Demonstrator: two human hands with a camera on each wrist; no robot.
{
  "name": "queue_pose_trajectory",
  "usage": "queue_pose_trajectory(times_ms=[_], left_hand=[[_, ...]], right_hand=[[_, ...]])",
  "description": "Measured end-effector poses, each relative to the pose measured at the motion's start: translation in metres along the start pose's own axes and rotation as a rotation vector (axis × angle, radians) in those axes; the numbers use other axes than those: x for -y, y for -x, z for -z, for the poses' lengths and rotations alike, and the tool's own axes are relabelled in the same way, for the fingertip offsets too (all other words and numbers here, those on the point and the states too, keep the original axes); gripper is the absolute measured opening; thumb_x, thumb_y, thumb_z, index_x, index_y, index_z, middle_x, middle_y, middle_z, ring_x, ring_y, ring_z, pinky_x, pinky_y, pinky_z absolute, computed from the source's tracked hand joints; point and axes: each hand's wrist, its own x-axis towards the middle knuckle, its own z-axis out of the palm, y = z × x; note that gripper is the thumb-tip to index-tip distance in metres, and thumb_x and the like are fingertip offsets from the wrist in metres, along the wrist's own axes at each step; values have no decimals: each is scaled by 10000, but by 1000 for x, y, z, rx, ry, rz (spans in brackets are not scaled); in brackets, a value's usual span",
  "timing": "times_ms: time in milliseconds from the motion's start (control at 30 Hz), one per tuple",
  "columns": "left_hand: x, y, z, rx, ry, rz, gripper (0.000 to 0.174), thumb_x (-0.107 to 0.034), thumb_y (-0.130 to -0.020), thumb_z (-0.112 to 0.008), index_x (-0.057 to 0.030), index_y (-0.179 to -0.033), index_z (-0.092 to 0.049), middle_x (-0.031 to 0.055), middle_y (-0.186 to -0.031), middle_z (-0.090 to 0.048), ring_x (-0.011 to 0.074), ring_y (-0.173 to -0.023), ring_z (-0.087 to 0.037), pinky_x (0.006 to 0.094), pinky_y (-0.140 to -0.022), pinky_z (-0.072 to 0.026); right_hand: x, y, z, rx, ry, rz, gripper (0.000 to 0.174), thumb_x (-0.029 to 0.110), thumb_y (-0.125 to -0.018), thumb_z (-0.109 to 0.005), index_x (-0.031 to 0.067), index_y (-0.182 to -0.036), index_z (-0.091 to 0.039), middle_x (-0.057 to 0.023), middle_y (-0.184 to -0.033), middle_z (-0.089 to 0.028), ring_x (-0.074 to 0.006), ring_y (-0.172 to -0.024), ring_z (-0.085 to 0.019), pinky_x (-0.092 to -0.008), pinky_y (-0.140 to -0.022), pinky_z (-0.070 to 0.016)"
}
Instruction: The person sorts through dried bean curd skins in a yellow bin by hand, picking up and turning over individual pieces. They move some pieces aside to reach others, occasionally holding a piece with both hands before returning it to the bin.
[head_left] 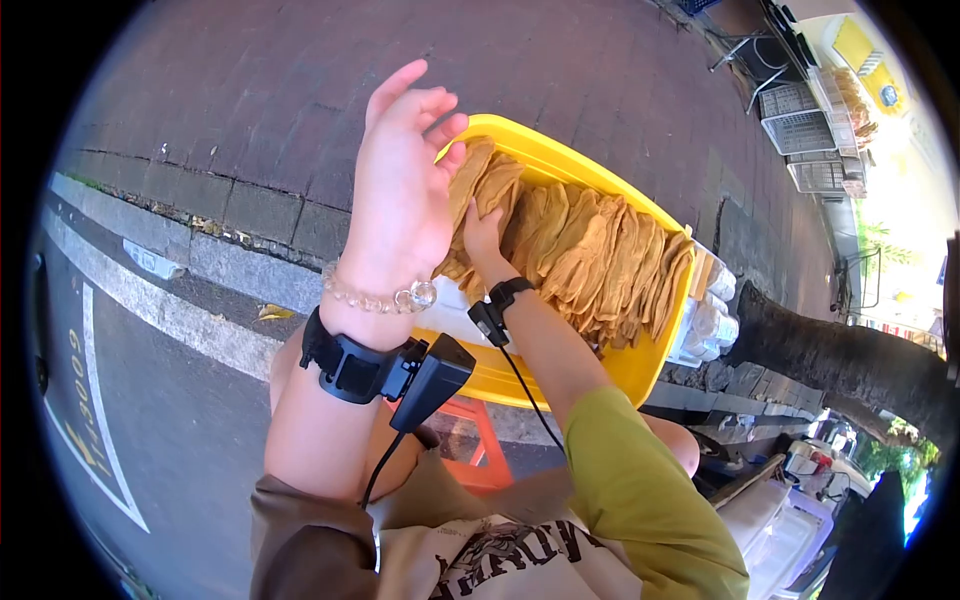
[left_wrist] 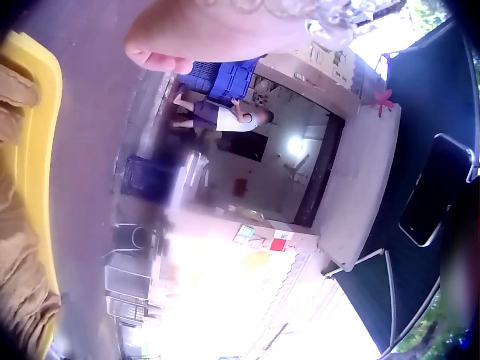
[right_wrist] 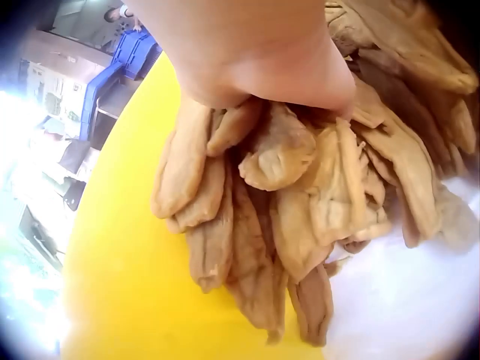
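My left hand (head_left: 402, 185) is raised over the left end of a yellow tub (head_left: 562, 152), its fingers loosely bent and holding nothing. A clear bead bracelet (head_left: 378, 297) circles that wrist. Inside the tub, my right hand (head_left: 484, 237) grips some brown, wrinkled, flat strips (head_left: 497, 183) at the left end of the pile, thumb and fingers apart around them. In the right wrist view, limp strip ends (right_wrist: 247, 266) stick out from under the hand and hide the fingertips. More strips (head_left: 590, 250) stand packed in rows towards the right.
White lining (right_wrist: 405, 300) shows on the tub floor. An orange-red stool (head_left: 485, 445) is beside my legs. Clear plastic bottles (head_left: 712, 320) and a tree trunk (head_left: 830, 345) are to the right. A person (left_wrist: 225, 118) holds blue crates (left_wrist: 231, 79) by a shopfront.
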Motion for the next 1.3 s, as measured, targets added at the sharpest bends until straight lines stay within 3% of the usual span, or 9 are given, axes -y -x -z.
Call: queue_pose_trajectory(times_ms=[167, 300, 600, 700, 767, 900, 1000, 1200, 1300], left_hand=[[0, 13, -4, 95, 104, 108, 336, -115, -841, -539, -90, -1174, -507, 23, -929, -518, 125, -838, -481, 250, -760, -390], [-5, 23, 0, 151, 168, 189, 342, -115, -839, -538, -67, -1175, -495, 31, -926, -516, 133, -837, -477, 256, -753, -386], [-7, 26, 6, 115, 199, 206, 324, -111, -845, -531, -32, -1149, -451, 59, -919, -494, 155, -810, -484, 275, -739, -400], [-8, 23, 8, 110, 201, 216, 311, -109, -847, -528, -26, -1136, -447, 64, -917, -494, 158, -807, -485, 277, -727, -407], [-8, 21, 9, 97, 234, 244, 296, -103, -849, -520, -20, -1123, -444, 66, -910, -489, 161, -791, -477, 276, -710, -404], [-12, 22, 17, 130, 246, 261, 282, -100, -852, -515, -14, -1111, -445, 68, -904, -484, 161, -777, -467, 277, -697, -396], [-14, 26, 17, 119, 277, 277, 284, -97, -853, -516, -11, -1113, -442, 69, -896, -480, 160, -764, -458, 276, -683, -387], [-12, 22, 15, 129, 282, 292, 253, -100, -850, -516, -15, -1079, -447, 61, -885, -481, 156, -768, -458, 272, -669, -376], [-11, 16, 17, 85, 276, 350, 148, -111, -862, -503, -39, -991, -493, 43, -842, -516, 153, -748, -489, 266, -653, -388]], right_hand=[[-33, -31, -15, 17, 324, -79, 837, 572, -879, -374, 110, -1437, 46, -327, -1386, -165, -479, -1237, -297, -484, -1037, -250], [-2, 6, -13, 107, 200, -43, 783, 608, -871, -345, 309, -1434, 110, -309, -1374, -217, -450, -1251, -270, -510, -1047, -181], [0, -18, -29, -40, 402, -306, 832, 718, -824, -224, 260, -1442, 91, -214, -1419, -206, -386, -1281, -239, -521, -1032, -195], [19, -8, -5, 9, 634, -292, 802, 630, -866, -325, 188, -1451, 2, -212, -1349, -268, -385, -1233, -268, -482, -1030, -203], [-13, -22, -1, -212, 266, 232, 741, 379, -900, -503, 103, -1435, -72, -200, -1181, -394, -347, -1093, -402, -414, -978, -302], [23, 10, 18, -62, 61, 358, 660, 43, -845, -568, 48, -1402, -213, -183, -967, -498, -324, -820, -542, -362, -789, -451], [13, -8, 14, -6, 390, 707, 624, 26, -837, -553, 56, -1393, -272, -212, -1040, -495, -359, -905, -552, -397, -819, -447], [1, -48, -11, 97, 846, 650, 682, 28, -803, -497, 83, -1419, -211, -258, -1254, -395, -398, -1141, -452, -416, -948, -390], [-17, -69, -10, 85, 695, 651, 699, 29, -795, -471, 86, -1427, -178, -265, -1328, -344, -406, -1217, -400, -421, -997, -358]])
